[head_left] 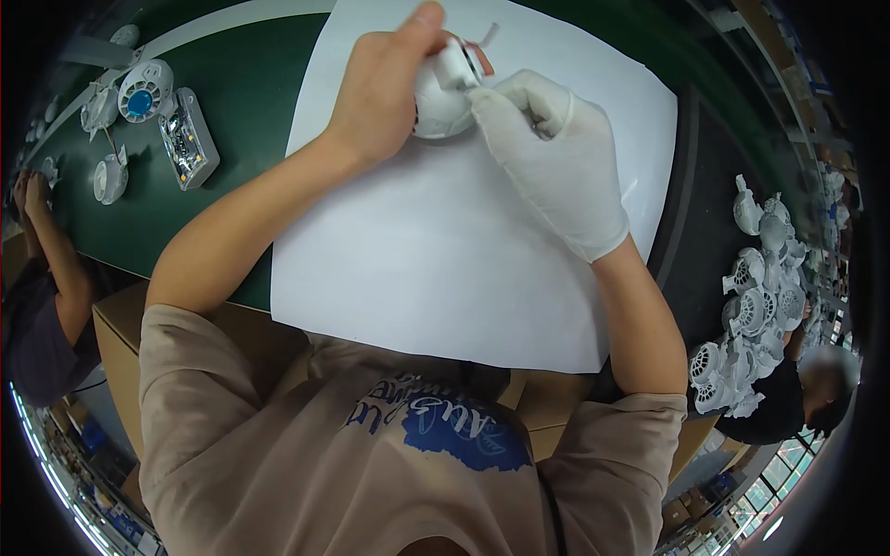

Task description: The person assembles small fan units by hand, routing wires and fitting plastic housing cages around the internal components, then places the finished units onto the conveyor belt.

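Observation:
My bare left hand (375,88) is wrapped around a white, rounded plastic housing (443,109) with a short neck on top, held above the white sheet (417,250). A thin pale strip (489,35) sticks out beyond the neck. My right hand (561,153), in a white glove, is closed in a pinch, its fingertips touching the housing beside the neck. Something small and dark shows between its curled fingers, too little to name. The palm of my left hand hides part of the housing.
On the green table (246,102) at left lie a round white part with a blue centre (141,102), an oblong tray of small shiny pieces (188,139) and other white parts. Many white grilled housings (751,306) are heaped at right. Other people sit at both sides.

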Action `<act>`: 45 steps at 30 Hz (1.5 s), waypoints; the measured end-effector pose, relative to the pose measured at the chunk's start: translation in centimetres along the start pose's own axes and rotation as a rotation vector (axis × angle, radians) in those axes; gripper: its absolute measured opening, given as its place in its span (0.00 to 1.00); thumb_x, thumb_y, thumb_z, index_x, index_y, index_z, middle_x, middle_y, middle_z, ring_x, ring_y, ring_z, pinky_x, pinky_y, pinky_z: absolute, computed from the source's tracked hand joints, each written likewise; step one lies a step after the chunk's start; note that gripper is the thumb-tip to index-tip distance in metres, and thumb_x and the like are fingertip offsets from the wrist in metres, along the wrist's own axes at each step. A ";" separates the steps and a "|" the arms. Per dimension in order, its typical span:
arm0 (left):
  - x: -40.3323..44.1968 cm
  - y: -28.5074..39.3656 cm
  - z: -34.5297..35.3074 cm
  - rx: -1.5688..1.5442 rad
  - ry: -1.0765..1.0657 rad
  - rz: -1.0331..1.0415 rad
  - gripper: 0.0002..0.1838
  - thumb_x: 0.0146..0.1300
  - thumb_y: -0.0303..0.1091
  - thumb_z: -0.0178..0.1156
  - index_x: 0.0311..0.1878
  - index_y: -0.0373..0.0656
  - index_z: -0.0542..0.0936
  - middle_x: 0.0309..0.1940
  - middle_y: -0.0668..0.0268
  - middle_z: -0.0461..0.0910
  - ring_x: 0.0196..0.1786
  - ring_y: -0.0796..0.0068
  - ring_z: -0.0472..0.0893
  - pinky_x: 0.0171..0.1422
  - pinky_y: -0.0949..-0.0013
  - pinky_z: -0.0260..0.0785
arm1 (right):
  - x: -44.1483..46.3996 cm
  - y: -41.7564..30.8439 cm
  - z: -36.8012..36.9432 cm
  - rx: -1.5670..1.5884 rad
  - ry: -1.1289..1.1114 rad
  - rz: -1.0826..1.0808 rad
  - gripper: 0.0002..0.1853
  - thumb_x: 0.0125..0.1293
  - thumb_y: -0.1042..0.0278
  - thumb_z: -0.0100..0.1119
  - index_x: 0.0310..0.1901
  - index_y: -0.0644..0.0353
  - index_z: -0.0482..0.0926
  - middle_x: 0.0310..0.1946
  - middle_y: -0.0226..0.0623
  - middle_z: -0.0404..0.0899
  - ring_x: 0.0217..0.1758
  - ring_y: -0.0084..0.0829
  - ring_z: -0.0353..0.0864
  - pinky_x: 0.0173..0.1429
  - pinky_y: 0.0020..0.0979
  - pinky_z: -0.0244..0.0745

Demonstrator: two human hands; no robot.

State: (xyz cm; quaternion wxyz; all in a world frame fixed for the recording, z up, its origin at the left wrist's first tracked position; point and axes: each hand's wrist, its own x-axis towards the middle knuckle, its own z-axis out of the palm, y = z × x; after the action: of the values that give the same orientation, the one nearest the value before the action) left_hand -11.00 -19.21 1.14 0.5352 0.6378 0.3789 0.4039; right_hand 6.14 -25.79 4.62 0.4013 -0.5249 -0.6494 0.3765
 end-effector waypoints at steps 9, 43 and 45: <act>0.4 -0.8 0.3 0.109 -0.020 0.336 0.36 0.76 0.58 0.33 0.54 0.34 0.81 0.39 0.62 0.84 0.40 0.73 0.81 0.51 0.71 0.71 | 1.0 -0.5 -1.0 0.453 -0.005 0.295 0.11 0.70 0.64 0.60 0.35 0.62 0.84 0.24 0.25 0.77 0.26 0.14 0.70 0.31 0.21 0.67; -0.4 -0.9 1.3 0.088 -0.226 0.510 0.30 0.77 0.52 0.36 0.68 0.41 0.72 0.30 0.63 0.83 0.29 0.69 0.81 0.38 0.71 0.73 | 0.7 -0.3 -1.5 0.537 -0.088 0.192 0.12 0.71 0.63 0.61 0.38 0.64 0.84 0.30 0.29 0.81 0.31 0.17 0.77 0.36 0.21 0.73; -0.6 -1.0 1.4 0.150 -0.231 0.550 0.30 0.76 0.52 0.37 0.68 0.41 0.71 0.30 0.63 0.82 0.29 0.68 0.81 0.38 0.70 0.73 | 0.6 -0.4 -1.3 0.498 -0.084 0.214 0.12 0.71 0.62 0.62 0.36 0.63 0.84 0.29 0.28 0.81 0.31 0.17 0.77 0.36 0.21 0.73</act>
State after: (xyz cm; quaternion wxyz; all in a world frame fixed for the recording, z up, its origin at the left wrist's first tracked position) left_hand -10.02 -20.14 -0.02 0.3966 0.7960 0.1575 0.4293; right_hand 7.13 -25.13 5.62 0.4487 -0.4597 -0.4937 0.5862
